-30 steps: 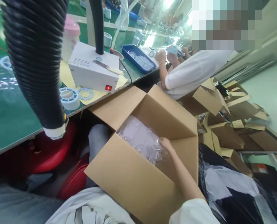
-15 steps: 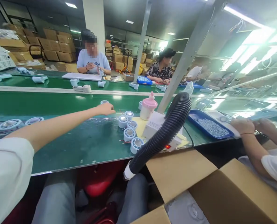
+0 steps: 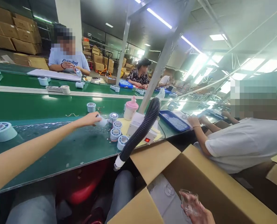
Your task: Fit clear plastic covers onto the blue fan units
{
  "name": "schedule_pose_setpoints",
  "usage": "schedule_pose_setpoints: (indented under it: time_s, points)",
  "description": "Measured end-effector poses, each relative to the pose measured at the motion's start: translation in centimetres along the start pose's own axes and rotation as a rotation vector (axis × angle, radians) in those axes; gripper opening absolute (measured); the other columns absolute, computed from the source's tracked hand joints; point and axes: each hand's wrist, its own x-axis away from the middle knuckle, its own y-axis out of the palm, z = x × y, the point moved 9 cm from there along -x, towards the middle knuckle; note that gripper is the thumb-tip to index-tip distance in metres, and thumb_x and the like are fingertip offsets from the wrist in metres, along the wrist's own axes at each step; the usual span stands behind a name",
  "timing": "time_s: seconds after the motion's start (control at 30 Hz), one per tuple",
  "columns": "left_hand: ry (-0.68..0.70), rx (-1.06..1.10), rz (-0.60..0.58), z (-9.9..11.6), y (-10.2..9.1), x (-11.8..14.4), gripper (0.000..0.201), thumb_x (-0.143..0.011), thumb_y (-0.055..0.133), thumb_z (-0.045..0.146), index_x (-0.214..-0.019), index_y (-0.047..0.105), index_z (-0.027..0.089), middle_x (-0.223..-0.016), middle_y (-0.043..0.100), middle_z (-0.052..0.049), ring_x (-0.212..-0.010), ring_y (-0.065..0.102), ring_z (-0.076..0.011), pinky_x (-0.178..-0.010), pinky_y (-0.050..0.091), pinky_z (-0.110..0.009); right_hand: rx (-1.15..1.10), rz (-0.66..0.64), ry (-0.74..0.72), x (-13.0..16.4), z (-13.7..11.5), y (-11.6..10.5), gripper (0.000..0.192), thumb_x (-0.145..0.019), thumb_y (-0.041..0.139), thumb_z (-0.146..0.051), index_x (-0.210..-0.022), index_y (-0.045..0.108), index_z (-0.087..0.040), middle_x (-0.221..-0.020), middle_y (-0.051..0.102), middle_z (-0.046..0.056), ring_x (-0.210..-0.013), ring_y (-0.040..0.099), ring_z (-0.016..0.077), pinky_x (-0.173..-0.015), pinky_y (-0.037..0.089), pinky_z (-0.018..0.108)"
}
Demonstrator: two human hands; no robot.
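My left hand [image 3: 90,119] reaches over the green bench with its fingers closed around a light-blue cylindrical plastic housing [image 3: 102,121], slightly blurred. Close by stand several similar light-blue housings with slotted rims, such as the round housing [image 3: 115,133]; thin wires show on some. Another upright housing [image 3: 91,107] is on the green belt just beyond that hand. At the lower right, my right hand [image 3: 200,214] grips a clear plastic piece [image 3: 189,202], cup-like in shape, over the open cardboard box [image 3: 161,161]. Inside the box lies pale sheeting with a clear round piece [image 3: 168,189] on it.
A black corrugated hose [image 3: 140,130] arches from the white box-shaped device [image 3: 138,123] over the bench edge. Behind it are a pink-lidded bottle [image 3: 131,109] and a blue tray [image 3: 174,120] of small pale pieces. A co-worker [image 3: 243,143] sits at right; others work across the belt.
The view has swung right. My left hand has come back toward the row of housings, now visibly holding one. My right hand has entered view at the lower right with the clear plastic piece.
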Motion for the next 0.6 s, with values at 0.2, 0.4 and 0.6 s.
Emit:
schedule_pose_setpoints:
  time_s: [0.2, 0.4, 0.6]
  points:
    - [-0.224, 0.777, -0.225, -2.6, 5.6, 12.7, 0.04, -0.082, 0.038, 0.046, -0.098, 0.054, 0.013, -0.075, 0.06, -0.007, -0.052, 0.054, -0.0144, -0.037, 0.039, -0.022, 0.428, -0.595, -0.461, 8.1, -6.5, 19.3, 0.04, -0.086, 0.051, -0.047, -0.121, 0.061, -0.03, -0.115, 0.065, 0.011, -0.106, 0.062, 0.0313, -0.088, 0.054, 0.044]
    - [-0.259, 0.721, -0.606, -1.6, 13.5, 22.4, 0.039, -0.082, 0.052, 0.05, -0.09, 0.061, 0.013, -0.065, 0.052, 0.0, -0.045, 0.04, -0.0073, -0.032, 0.028, -0.016, 0.84, -0.59, -1.053, 15.5, -10.8, 32.5, 0.049, -0.085, 0.056, -0.025, -0.134, 0.051, -0.026, -0.125, 0.051, 0.016, -0.107, 0.056, 0.0304, -0.083, 0.054, 0.044]
    - [0.018, 0.342, -0.477, -1.0, 13.3, 23.1, 0.031, -0.087, 0.05, 0.042, -0.092, 0.067, 0.016, -0.085, 0.058, -0.003, -0.075, 0.053, -0.0136, -0.058, 0.044, -0.018, 1.005, -0.657, -1.01, 15.2, -9.1, 34.5, 0.044, -0.083, 0.057, -0.023, -0.127, 0.058, -0.023, -0.129, 0.051, 0.014, -0.102, 0.055, 0.0299, -0.078, 0.056, 0.042]
